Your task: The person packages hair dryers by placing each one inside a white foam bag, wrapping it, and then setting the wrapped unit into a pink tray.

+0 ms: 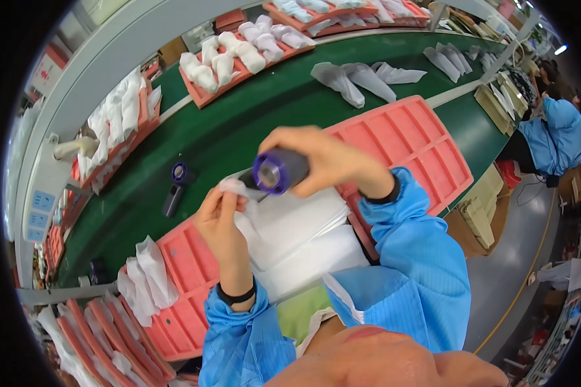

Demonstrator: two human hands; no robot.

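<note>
My right hand (323,158) is wrapped round the dark grey body of a hair dryer (294,169), whose round purple-rimmed end faces up toward me. Its dark handle points left, toward my other hand. My left hand (219,222) pinches the edge of a thin white bag (234,186) close to that handle; whether the handle is inside the bag I cannot tell. Below both hands lies a stack of flat white bags (297,226). A second hair dryer (179,173) with a purple rim rests on the green belt to the left.
Pink compartment trays lie on both sides of the stack, one at right (407,138) and one at left (181,258). White-wrapped items (150,274) sit on the left tray. Across the green belt (239,122) stand trays of wrapped items (229,61). A person in blue (552,138) is at far right.
</note>
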